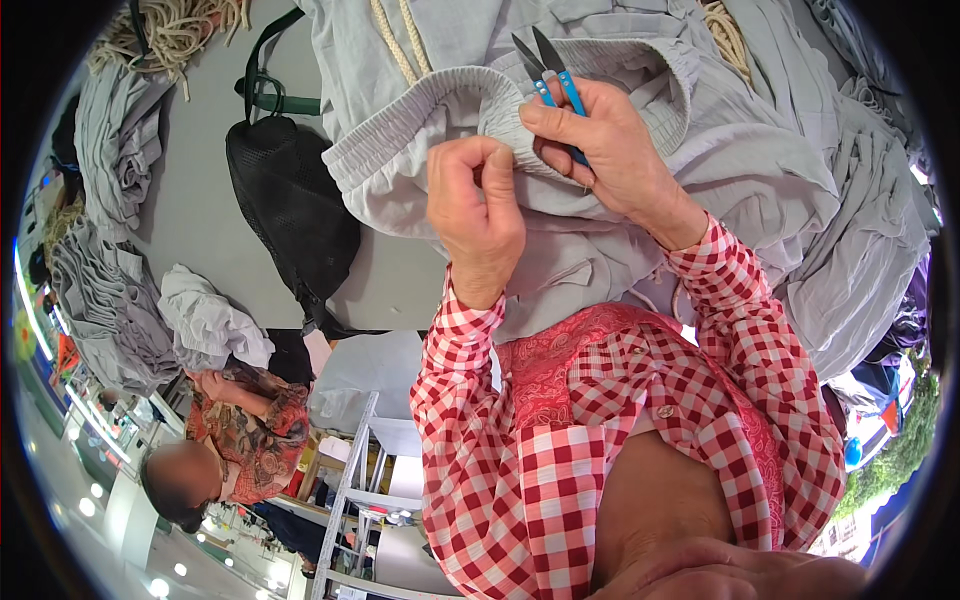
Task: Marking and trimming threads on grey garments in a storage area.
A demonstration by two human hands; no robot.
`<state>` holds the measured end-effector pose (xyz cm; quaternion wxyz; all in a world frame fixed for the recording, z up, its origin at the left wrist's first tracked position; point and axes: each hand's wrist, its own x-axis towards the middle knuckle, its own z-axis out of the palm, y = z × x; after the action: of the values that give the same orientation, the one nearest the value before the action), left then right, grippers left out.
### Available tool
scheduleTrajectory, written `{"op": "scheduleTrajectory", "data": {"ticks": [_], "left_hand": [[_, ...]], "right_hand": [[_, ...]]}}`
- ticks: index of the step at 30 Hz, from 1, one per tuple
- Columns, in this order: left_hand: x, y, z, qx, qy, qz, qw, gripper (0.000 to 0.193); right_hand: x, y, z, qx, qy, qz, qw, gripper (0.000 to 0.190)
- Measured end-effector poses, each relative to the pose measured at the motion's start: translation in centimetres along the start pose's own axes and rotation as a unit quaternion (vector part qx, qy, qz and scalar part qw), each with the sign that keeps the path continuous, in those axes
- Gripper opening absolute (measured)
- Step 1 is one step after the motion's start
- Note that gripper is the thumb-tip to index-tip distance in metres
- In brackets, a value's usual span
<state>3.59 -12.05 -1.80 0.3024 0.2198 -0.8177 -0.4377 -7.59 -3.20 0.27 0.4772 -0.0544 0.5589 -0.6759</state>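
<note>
Light grey garments with gathered elastic waistbands lie spread in front of me. My left hand (480, 199) has thumb and forefinger pinched together at the elastic waistband (420, 105) of one; whether a loose thread is between them is too small to tell. In my right hand (600, 142) I hold blue-handled thread snips (551, 71), their dark blades parted and pointing away from me. The fingers of that hand also touch the gathered fabric beneath. Cream drawcord (397, 37) hangs over the grey cloth beyond the waistband.
A black mesh bag (289, 195) lies left on the grey table (195, 187). Folded grey garments (120, 150) and a heap of cream cords (172, 37) lie farther left. More grey garments (862, 262) drape at right. Another person (247, 435) stands left, near a metal ladder (349, 495).
</note>
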Motion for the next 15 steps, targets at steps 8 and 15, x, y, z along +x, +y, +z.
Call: {"op": "scheduleTrajectory", "data": {"ticks": [8,15], "left_hand": [[-1.3,0.2,-1.1,-0.168,0.044,-0.186,0.967,0.014],[-3.9,-0.3,-5.0,-0.136,-0.039,-0.235,0.962,0.013]], "right_hand": [[0.2,-1.0,-0.3,-0.004,0.007,0.002,1.0,0.014],[1.3,-0.8,-2.2,0.071,-0.001,0.015,0.997,0.012]]}}
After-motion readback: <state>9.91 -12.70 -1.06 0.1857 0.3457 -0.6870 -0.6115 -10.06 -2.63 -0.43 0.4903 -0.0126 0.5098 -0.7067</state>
